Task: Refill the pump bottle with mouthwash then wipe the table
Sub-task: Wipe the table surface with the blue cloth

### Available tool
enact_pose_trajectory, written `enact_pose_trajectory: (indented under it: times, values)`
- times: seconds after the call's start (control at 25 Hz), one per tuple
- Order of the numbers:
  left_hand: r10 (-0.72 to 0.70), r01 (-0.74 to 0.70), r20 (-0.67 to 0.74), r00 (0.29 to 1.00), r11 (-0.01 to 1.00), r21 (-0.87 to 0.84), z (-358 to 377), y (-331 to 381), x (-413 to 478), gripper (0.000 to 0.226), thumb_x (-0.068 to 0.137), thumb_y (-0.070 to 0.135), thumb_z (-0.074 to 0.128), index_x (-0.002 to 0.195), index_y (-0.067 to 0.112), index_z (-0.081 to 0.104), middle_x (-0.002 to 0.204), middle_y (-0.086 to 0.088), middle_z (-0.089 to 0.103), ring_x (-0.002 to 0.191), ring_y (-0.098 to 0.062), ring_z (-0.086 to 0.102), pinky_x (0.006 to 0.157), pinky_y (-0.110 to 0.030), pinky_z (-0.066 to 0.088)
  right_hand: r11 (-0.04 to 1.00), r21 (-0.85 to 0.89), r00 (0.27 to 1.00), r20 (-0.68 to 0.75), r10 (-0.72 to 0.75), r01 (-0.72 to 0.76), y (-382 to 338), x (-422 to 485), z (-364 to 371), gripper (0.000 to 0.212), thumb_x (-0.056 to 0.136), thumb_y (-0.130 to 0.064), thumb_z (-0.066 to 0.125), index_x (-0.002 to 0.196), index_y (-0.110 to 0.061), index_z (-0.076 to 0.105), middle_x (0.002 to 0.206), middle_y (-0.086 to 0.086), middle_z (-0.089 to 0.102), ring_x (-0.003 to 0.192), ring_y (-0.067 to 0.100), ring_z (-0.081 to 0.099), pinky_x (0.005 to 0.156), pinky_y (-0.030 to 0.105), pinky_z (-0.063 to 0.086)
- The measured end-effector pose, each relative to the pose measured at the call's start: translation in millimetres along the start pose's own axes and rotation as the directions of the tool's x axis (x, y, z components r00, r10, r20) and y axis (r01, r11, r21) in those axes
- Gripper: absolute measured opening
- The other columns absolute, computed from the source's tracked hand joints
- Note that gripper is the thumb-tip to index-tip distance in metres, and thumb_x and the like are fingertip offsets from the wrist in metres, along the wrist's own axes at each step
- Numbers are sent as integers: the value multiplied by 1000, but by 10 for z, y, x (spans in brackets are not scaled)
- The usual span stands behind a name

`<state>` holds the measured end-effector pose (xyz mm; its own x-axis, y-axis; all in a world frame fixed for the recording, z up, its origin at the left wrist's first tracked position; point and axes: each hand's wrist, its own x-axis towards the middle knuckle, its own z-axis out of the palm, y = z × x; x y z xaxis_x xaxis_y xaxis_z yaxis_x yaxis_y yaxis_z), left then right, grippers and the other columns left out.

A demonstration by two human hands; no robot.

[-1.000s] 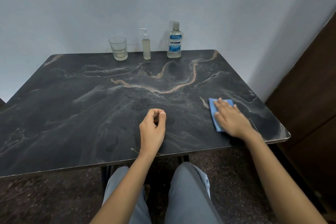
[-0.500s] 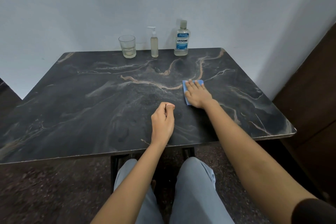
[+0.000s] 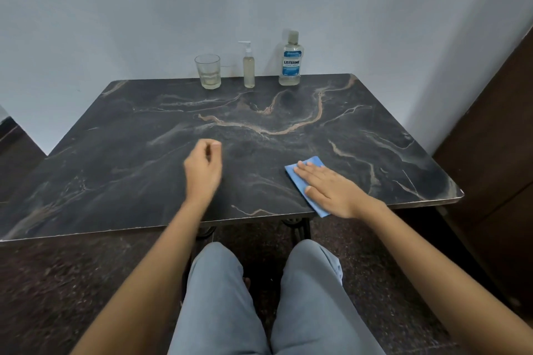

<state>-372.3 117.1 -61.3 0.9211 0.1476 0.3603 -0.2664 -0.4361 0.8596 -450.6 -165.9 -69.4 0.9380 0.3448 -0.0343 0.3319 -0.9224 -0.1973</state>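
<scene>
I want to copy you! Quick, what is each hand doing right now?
Left hand: closed, fingers curled, holding nothing.
Right hand: open, pressing flat on the blue cloth.

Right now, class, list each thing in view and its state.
Glass: upright, a little pale liquid inside.
Pump bottle: upright, pump head on, holds pale liquid.
Mouthwash bottle: upright, capped.
Blue cloth: flat on table, corner overhanging near edge.
Right hand: fingers straight, pressing the cloth.
Left hand: fingers curled, holding nothing.
</scene>
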Motion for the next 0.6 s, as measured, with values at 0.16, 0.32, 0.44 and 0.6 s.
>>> enact_pose_trajectory:
  times: [0.16,0.32,0.44,0.6]
  values:
    - [-57,78,-123,991,982,173,-774,-568,234,26,100,25,48,97,3,62,85,-9,61,81,-21,54,73,-26,33,964,-2,964,-23,265,-265,185,163,-37,53,103,-33,21,152,-17,10,160,1,5,148,14,3,119,33,1]
    - [-133,157,-115,984,960,230,-1014,-772,322,30,101,28,45,101,2,61,87,-8,61,85,-20,52,77,-28,33,941,-30,942,-24,335,-336,-156,615,51,56,102,-34,17,152,-14,4,161,5,0,148,20,-2,119,37,-3]
    - [-132,143,-62,989,961,238,-928,-764,347,28,100,30,46,98,5,60,88,-5,61,85,-20,54,76,-30,35,983,-46,984,-9,175,-175,-761,786,201,56,102,-33,17,152,-14,2,160,5,-1,148,21,-3,119,36,-5]
    - [-100,107,-39,994,967,230,-969,-848,345,24,98,26,51,95,6,62,85,-6,64,81,-20,57,74,-29,38,999,-33,999,-30,-22,21,-1270,641,376,57,100,-38,14,152,-16,5,160,1,2,148,16,-2,118,31,-5]
